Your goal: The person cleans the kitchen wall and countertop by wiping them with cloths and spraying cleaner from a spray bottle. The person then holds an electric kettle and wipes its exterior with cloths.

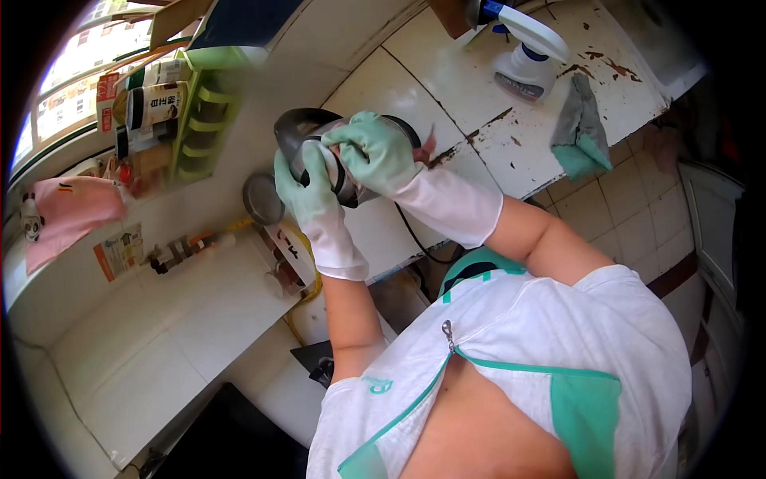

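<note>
A steel electric kettle with a black handle lies tilted over the white tiled counter, between my gloved hands. My left hand, in a mint-and-white rubber glove, grips its near left end, the thumb along the rim. My right hand, gloved the same way, is closed and pressed against the kettle's upper side. A pinkish cloth shows in part under its fingers, and a reddish end of cloth sticks out beyond the kettle. My fingers hide much of the kettle's body.
Behind the kettle stands a white spray bottle. A grey-green cloth hangs over the counter edge. At left, a green rack holds jars, above a round dark lid. A black cord runs below the kettle.
</note>
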Action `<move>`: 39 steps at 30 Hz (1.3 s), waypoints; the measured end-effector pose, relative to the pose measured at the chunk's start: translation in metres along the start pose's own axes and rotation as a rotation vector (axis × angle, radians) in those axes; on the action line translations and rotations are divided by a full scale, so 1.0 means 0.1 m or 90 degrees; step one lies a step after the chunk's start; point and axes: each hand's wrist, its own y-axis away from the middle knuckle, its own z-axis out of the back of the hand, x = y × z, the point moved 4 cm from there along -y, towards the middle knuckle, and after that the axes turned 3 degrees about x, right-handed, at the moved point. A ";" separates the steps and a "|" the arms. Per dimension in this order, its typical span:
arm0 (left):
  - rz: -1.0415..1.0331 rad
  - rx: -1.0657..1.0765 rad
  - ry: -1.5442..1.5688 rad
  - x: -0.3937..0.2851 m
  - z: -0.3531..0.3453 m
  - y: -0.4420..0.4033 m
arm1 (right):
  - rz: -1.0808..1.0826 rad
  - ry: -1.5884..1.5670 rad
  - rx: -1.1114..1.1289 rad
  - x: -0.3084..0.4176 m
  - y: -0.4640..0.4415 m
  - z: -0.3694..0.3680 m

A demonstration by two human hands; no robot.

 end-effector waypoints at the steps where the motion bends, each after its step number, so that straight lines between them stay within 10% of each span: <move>1: -0.015 -0.022 -0.030 0.04 0.01 -0.02 | -0.011 0.000 0.006 -0.15 -0.02 -0.01; 5: -0.020 -0.059 -0.065 0.06 0.03 -0.02 | -0.430 0.041 0.164 -0.81 0.15 0.21; 11: -0.018 0.009 0.029 0.08 0.02 -0.08 | -0.022 0.035 0.142 -0.08 -0.20 -0.06; 15: -0.053 -0.062 -0.059 0.20 0.06 -0.11 | -0.380 0.044 0.335 -0.82 -0.16 0.05; 20: -0.075 -0.060 -0.055 0.13 0.04 -0.09 | -0.031 0.092 0.214 -0.40 -0.29 -0.08; 29: -0.050 -0.063 -0.010 0.11 0.02 -0.06 | -0.162 0.157 0.187 -0.47 -0.08 0.11; 31: -0.047 -0.060 -0.004 0.13 0.02 -0.07 | 0.021 0.083 0.093 -0.02 0.06 0.13; 39: -0.063 -0.078 -0.026 0.16 0.04 -0.07 | -0.015 0.066 0.253 -0.13 0.63 0.21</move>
